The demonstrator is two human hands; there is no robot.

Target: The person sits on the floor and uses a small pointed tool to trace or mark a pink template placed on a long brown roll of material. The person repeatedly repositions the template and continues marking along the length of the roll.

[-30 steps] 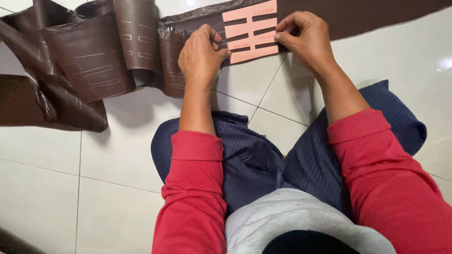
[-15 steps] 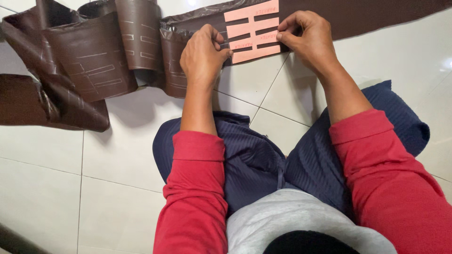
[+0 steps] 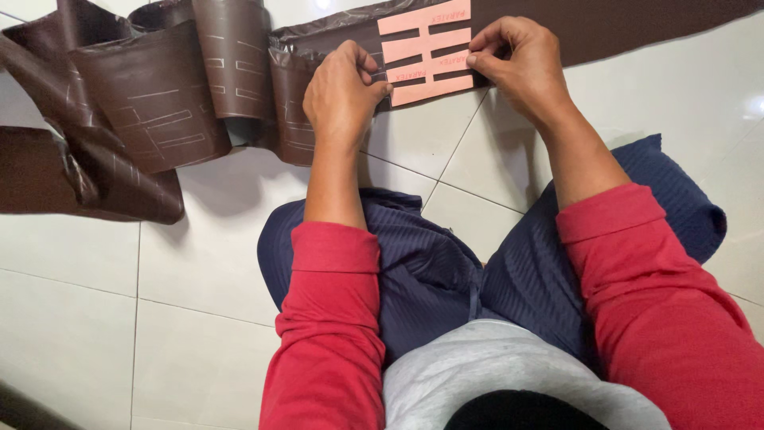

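Observation:
A pink slotted card template (image 3: 426, 49) lies on a long strip of dark brown leather-like sheet (image 3: 621, 20) spread over the floor at the top of the view. My left hand (image 3: 344, 94) presses on the template's left edge, fingers curled; whether it holds a small tool I cannot tell. My right hand (image 3: 519, 60) pinches the template's right edge with fingertips and keeps it flat on the sheet. Both sleeves are red.
The brown sheet bunches into curled folds (image 3: 159, 111) at the upper left, marked with pale traced lines. White glossy floor tiles (image 3: 159, 302) surround me. My legs in dark blue trousers (image 3: 446, 263) sit folded below the hands.
Both hands and the template stay in nearly the same place; the left hand's fingers have shifted slightly along the template's left edge.

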